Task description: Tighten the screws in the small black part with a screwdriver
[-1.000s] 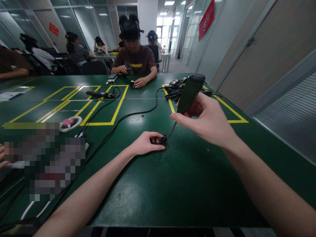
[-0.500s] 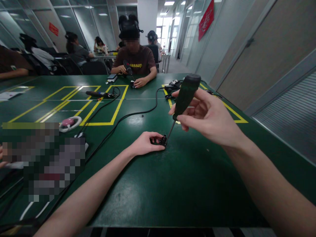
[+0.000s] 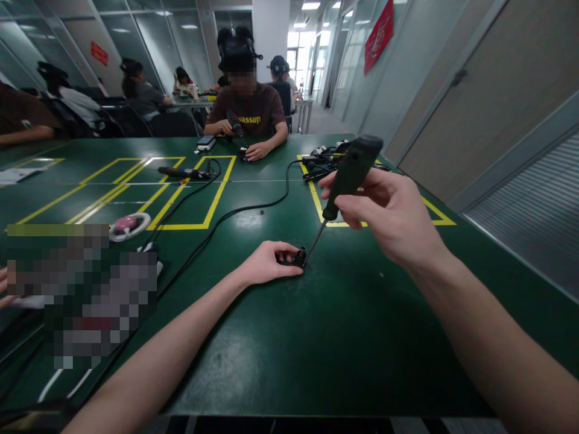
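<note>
My right hand [image 3: 384, 214] grips a screwdriver [image 3: 353, 172] by its dark handle, between thumb and fingers. The handle leans up to the right, and the thin shaft slants down to the left. Its tip is at the right side of a small black part [image 3: 300, 257] with a short upright tube; whether it touches a screw there I cannot tell. Thumb and fingers of my left hand [image 3: 266, 263] pinch that part from the left, holding it against the green table [image 3: 344, 337]. The part's far side is partly hidden by the fingers.
Black parts [image 3: 321, 160] lie inside a yellow-taped area at the back right. A black cable [image 3: 235, 210] crosses the table on the left. A corded tool [image 3: 181, 173] lies further back. Opposite, a co-worker [image 3: 246, 114] works with a similar tool. A pink-and-white round object [image 3: 128, 226] sits at left.
My right hand has moved slightly right, and the screwdriver handle tilts further right. My left hand and the black part stay in place.
</note>
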The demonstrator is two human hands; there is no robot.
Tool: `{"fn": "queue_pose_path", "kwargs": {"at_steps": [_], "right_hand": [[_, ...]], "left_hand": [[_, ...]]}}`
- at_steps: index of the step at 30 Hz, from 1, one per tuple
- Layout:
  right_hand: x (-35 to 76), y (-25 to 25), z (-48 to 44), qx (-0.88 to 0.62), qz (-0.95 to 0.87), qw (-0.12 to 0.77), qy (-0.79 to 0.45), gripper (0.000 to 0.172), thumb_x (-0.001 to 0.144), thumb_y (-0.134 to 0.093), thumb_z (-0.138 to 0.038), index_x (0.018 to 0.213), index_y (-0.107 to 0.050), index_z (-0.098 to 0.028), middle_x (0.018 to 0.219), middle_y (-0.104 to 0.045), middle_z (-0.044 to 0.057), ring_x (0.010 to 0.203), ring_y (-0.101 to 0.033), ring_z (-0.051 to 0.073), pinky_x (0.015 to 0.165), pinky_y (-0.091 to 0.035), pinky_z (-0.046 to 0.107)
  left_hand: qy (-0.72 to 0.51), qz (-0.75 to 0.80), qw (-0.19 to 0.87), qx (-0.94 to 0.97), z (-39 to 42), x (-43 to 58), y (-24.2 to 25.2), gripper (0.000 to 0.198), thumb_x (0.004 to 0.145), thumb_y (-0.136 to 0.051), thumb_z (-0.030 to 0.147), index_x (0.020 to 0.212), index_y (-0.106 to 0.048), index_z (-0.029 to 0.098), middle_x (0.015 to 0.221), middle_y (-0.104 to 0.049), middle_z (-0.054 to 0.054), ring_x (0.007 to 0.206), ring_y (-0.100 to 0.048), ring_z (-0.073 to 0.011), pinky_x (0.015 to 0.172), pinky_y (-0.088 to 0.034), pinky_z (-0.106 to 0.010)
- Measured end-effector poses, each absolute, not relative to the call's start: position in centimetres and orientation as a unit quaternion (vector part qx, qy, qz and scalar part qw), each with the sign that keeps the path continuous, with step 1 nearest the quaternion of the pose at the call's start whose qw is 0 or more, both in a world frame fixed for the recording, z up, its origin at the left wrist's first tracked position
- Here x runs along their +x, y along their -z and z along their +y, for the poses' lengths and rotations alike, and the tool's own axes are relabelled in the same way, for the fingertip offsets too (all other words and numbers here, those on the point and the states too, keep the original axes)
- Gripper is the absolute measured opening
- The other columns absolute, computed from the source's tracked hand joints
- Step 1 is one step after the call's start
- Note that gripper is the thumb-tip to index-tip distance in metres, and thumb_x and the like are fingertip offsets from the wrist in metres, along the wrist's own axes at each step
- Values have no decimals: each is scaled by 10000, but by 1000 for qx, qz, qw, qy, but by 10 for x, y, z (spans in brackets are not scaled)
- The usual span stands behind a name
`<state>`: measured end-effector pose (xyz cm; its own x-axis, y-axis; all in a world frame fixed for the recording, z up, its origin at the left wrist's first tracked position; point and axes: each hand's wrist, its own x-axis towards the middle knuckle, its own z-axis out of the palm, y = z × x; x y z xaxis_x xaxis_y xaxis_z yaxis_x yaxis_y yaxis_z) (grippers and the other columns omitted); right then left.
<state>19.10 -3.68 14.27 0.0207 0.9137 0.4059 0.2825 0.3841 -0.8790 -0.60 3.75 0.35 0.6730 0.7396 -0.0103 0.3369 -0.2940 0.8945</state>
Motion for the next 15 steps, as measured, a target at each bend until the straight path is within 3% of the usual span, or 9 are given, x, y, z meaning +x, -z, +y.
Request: {"fn": "queue_pose_path", "kwargs": {"at_steps": [6,11,15], "right_hand": [[190,-141,-36,-461,-622,557,-302,435,747,-820,-363,1135,-644,-273,962,-763,26,689,-662,178,531,-531,308],[190,-144,-37,-462,-624,558,-292,239,749,-779,-336,920,-633,-255,958,-762,41,717,-670,193,527,-531,316],[190,-146,-37,-469,-625,561,-273,303,706,-852,-449,872,-684,-258,908,-738,34,797,-687,234,598,-564,361]], "left_hand": [[-214,344,482,777,37,-6,-3,449,707,-846,407,1064,-797,141,794,-664,-13,740,-548,-158,703,-434,-276],[-207,348,476,781,38,-6,-3,460,703,-840,433,1065,-795,152,801,-663,-14,739,-549,-161,699,-427,-277],[-212,345,481,778,38,-6,-3,449,701,-834,433,1049,-791,152,799,-658,-14,740,-546,-161,706,-429,-280]]}}
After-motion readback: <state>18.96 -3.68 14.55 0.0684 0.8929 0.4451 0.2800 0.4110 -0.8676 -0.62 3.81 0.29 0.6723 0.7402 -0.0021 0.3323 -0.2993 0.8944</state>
